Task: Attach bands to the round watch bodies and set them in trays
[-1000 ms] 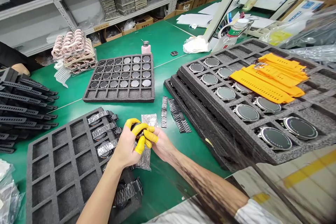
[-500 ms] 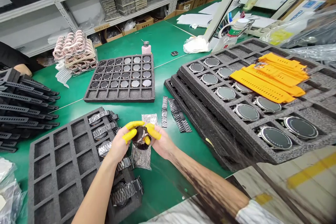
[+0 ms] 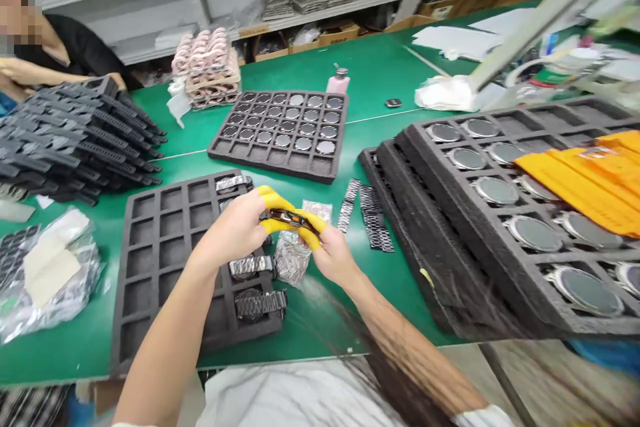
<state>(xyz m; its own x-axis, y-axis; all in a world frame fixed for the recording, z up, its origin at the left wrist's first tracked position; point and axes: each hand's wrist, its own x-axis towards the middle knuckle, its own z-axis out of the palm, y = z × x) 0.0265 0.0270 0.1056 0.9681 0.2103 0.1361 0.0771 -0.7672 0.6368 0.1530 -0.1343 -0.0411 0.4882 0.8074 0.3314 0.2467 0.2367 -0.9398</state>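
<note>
Both my hands have yellow covers on the fingertips and hold a dark watch case [image 3: 287,217] edge-on between them. My left hand [image 3: 240,227] pinches its left end. At the right end are the fingers of my right hand [image 3: 331,250], pressed on the case. A small orange spot shows on its side. Beneath the hands lies a clear bag of small metal pins [image 3: 294,257]. Left of it, a grey foam tray [image 3: 150,240] holds several watches with dark metal link bands in its right column, partly hidden by my left hand. Two loose link band pieces [image 3: 373,217] lie to the right.
A second foam tray [image 3: 273,167] of round watch faces lies farther back. Stacked foam trays [image 3: 400,167] with watches and orange straps [image 3: 590,180] stand at right. Black straps [image 3: 85,133] are piled at left, near a person [image 3: 80,47]. A pink bottle [image 3: 339,81] stands behind.
My view has swung left, so the table's things sit farther right. The watch case has turned from its round face showing to edge-on, still held in both hands.
</note>
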